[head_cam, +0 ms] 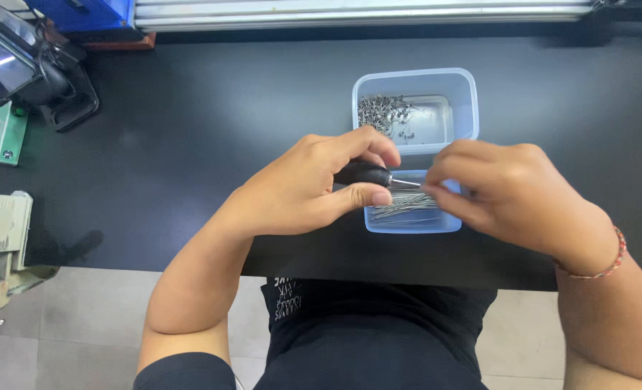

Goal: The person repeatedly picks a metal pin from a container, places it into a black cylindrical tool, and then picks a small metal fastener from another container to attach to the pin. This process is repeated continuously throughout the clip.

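Hands meet over the table's near edge: left hand grips a black-handled tool (right hand pinches its tip).

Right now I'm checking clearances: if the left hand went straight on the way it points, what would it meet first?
Probably the right hand: the left hand points right, holding a black-handled tool whose metal tip already reaches the right fingertips.

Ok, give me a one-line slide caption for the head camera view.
Left hand holds a black-handled tool while right hand meets its tip above two clear tubs of small metal parts.
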